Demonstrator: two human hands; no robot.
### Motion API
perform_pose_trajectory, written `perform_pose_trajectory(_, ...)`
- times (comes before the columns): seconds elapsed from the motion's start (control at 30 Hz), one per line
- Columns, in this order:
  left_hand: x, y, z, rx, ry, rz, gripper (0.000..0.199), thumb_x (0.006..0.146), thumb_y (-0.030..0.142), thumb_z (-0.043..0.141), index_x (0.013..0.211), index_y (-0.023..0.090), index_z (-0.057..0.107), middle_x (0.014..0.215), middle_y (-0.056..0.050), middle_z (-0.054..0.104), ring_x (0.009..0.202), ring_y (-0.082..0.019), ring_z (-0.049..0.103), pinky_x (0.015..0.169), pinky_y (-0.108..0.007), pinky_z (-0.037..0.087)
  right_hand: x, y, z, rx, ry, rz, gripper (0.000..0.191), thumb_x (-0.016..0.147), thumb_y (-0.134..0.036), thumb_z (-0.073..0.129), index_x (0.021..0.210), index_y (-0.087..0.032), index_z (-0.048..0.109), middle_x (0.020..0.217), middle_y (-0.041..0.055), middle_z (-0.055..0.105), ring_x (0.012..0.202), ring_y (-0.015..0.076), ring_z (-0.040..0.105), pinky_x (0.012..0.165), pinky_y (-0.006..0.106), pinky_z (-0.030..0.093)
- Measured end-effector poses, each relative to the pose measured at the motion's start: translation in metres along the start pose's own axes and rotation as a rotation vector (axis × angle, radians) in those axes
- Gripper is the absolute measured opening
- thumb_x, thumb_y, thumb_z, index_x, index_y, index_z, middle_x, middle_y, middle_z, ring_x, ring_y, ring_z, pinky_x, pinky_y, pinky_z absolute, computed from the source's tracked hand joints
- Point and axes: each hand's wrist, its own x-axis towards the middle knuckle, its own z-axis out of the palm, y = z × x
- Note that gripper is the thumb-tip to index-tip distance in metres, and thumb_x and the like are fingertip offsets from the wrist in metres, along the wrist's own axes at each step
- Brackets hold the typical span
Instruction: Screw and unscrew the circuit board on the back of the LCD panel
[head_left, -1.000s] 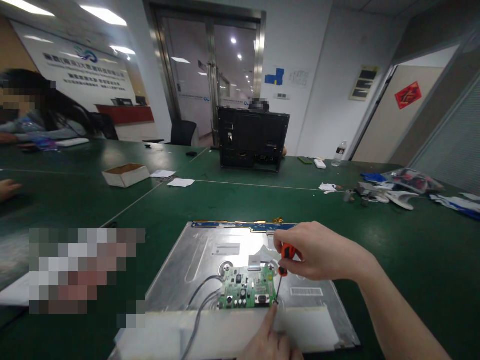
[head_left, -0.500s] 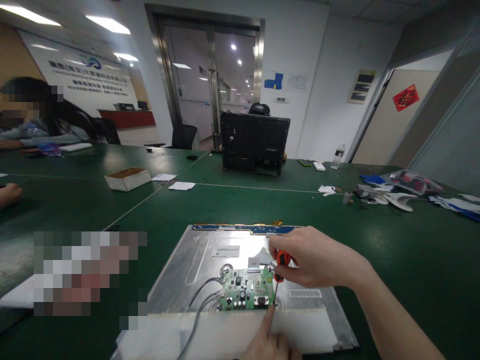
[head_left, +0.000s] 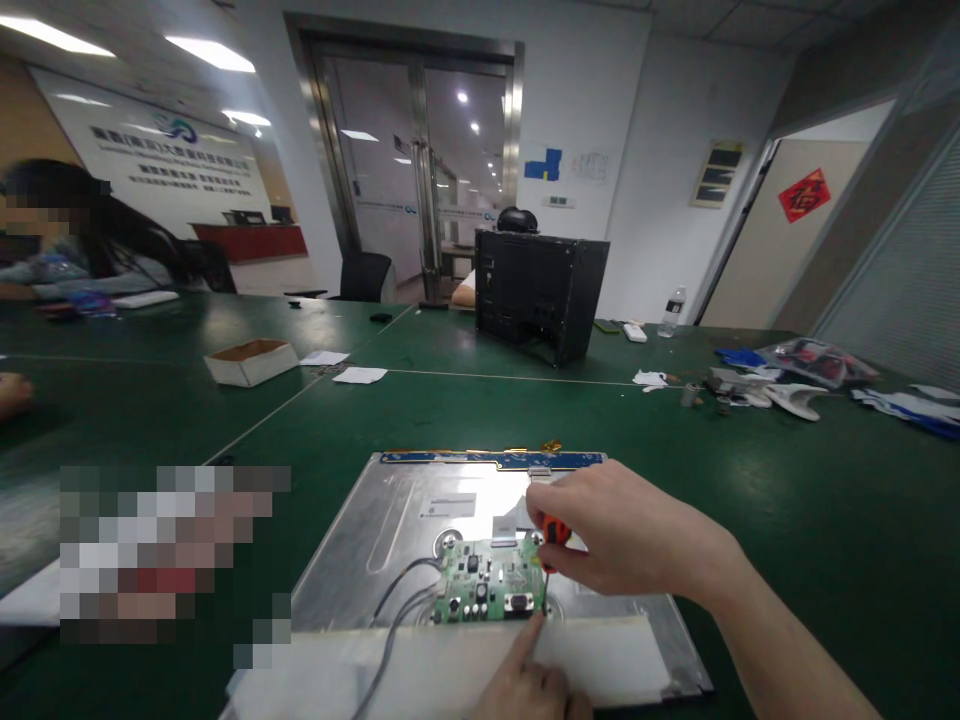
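Note:
My right hand grips a red and black screwdriver, its shaft pointing down at the lower right corner of a green circuit board. The board lies on a silver metal panel with a blue strip along its far edge. From the bottom of the view comes my left hand, its index finger stretched out to the board's corner beside the screwdriver tip. A white sheet covers the panel's near part. Grey cables run from the board's left side.
A black monitor-like housing stands across the green table, with a person partly hidden behind it. An open box and papers lie at left. Gloves, a bag and a bottle are at right. Another person sits at far left.
The black housing across the table has turned and shifted right, showing its side. My right hand and the screwdriver have moved slightly left, and the whole view has shifted a little.

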Motion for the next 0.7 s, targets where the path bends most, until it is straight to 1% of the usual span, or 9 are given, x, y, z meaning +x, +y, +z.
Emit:
perform_pose_trajectory(0.1, 0.015, -0.014, -0.021, -0.098, 0.027, -0.040, 0.033, 0.091, 0.028, 0.050, 0.059, 0.019, 0.044, 0.043, 0.005, 0.048, 0.039, -0.012, 0.045, 0.069, -0.029, 0.046, 0.000, -0.001, 0.000, -0.018, -0.002, -0.001, 0.009, 0.083, -0.029, 0.057, 0.086, -0.020, 0.055, 0.078, 0.0014, 0.067, 0.066, 0.0160, 0.057, 0.053, 0.027, 0.027)
perform_pose_trajectory(0.13, 0.023, -0.022, -0.032, -0.161, -0.012, -0.067, 0.034, 0.091, 0.031, 0.050, 0.060, 0.019, 0.044, 0.046, 0.004, 0.050, 0.041, -0.013, 0.046, 0.058, -0.027, 0.042, 0.000, -0.002, 0.000, -0.021, -0.003, -0.001, 0.009, 0.083, -0.029, 0.057, 0.087, -0.020, 0.055, 0.078, 0.0014, 0.067, 0.066, 0.0161, 0.058, 0.053, 0.028, 0.027)
perform_pose_trajectory(0.17, 0.031, -0.031, -0.044, -0.223, -0.055, -0.112, 0.032, 0.090, 0.032, 0.050, 0.061, 0.019, 0.045, 0.049, 0.002, 0.052, 0.043, -0.013, 0.047, 0.053, -0.027, 0.039, 0.000, -0.002, 0.000, -0.024, -0.003, 0.000, 0.009, 0.083, -0.029, 0.057, 0.086, -0.020, 0.055, 0.078, 0.0013, 0.067, 0.066, 0.0162, 0.058, 0.053, 0.028, 0.027)
perform_pose_trajectory(0.27, 0.058, -0.062, -0.079, -0.371, -0.177, -0.326, 0.019, 0.086, 0.022, 0.049, 0.068, 0.018, 0.051, 0.062, -0.001, 0.059, 0.054, -0.015, 0.052, 0.054, -0.027, 0.036, -0.001, -0.001, 0.000, -0.032, 0.007, -0.001, 0.008, 0.082, -0.028, 0.057, 0.085, -0.020, 0.055, 0.077, 0.0010, 0.067, 0.066, 0.0166, 0.058, 0.052, 0.028, 0.026)
perform_pose_trajectory(0.37, 0.078, -0.093, -0.099, -0.465, -0.177, -0.432, 0.027, 0.087, 0.020, 0.045, 0.060, 0.018, 0.046, 0.054, 0.002, 0.050, 0.049, -0.012, 0.045, 0.049, -0.025, 0.028, -0.001, -0.001, 0.001, -0.039, 0.015, -0.005, 0.010, 0.082, -0.029, 0.057, 0.085, -0.020, 0.055, 0.078, 0.0014, 0.067, 0.066, 0.0169, 0.059, 0.051, 0.028, 0.025)
perform_pose_trajectory(0.43, 0.085, -0.106, -0.100, -0.535, -0.144, -0.523, 0.034, 0.089, 0.023, 0.043, 0.055, 0.017, 0.041, 0.049, 0.004, 0.042, 0.045, -0.009, 0.040, 0.047, -0.023, 0.026, -0.001, -0.001, 0.002, -0.041, 0.013, -0.001, 0.011, 0.082, -0.030, 0.057, 0.086, -0.020, 0.055, 0.079, 0.0020, 0.067, 0.067, 0.0171, 0.059, 0.052, 0.028, 0.025)
perform_pose_trajectory(0.53, 0.091, -0.115, -0.092, -0.660, -0.129, -0.542, 0.036, 0.088, 0.025, 0.040, 0.053, 0.016, 0.041, 0.048, 0.005, 0.037, 0.045, -0.008, 0.037, 0.049, -0.021, 0.027, 0.000, -0.001, 0.002, -0.037, 0.007, 0.011, 0.010, 0.082, -0.029, 0.057, 0.086, -0.020, 0.055, 0.079, 0.0021, 0.068, 0.067, 0.0169, 0.059, 0.052, 0.027, 0.026)
perform_pose_trajectory(0.6, 0.093, -0.117, -0.083, -0.738, -0.181, -0.507, 0.032, 0.085, 0.023, 0.041, 0.053, 0.016, 0.041, 0.048, 0.005, 0.035, 0.045, -0.008, 0.034, 0.047, -0.021, 0.025, 0.001, 0.000, 0.002, -0.031, 0.015, 0.008, 0.008, 0.081, -0.027, 0.057, 0.085, -0.020, 0.055, 0.079, 0.0015, 0.067, 0.067, 0.0168, 0.060, 0.052, 0.027, 0.026)
perform_pose_trajectory(0.7, 0.093, -0.125, -0.072, -0.785, -0.311, -0.428, 0.020, 0.076, 0.017, 0.040, 0.057, 0.016, 0.048, 0.049, 0.005, 0.036, 0.045, -0.009, 0.034, 0.046, -0.021, 0.024, 0.002, 0.000, 0.002, -0.017, 0.034, -0.006, 0.008, 0.081, -0.026, 0.057, 0.085, -0.020, 0.054, 0.078, 0.0007, 0.067, 0.067, 0.0171, 0.060, 0.052, 0.027, 0.026)
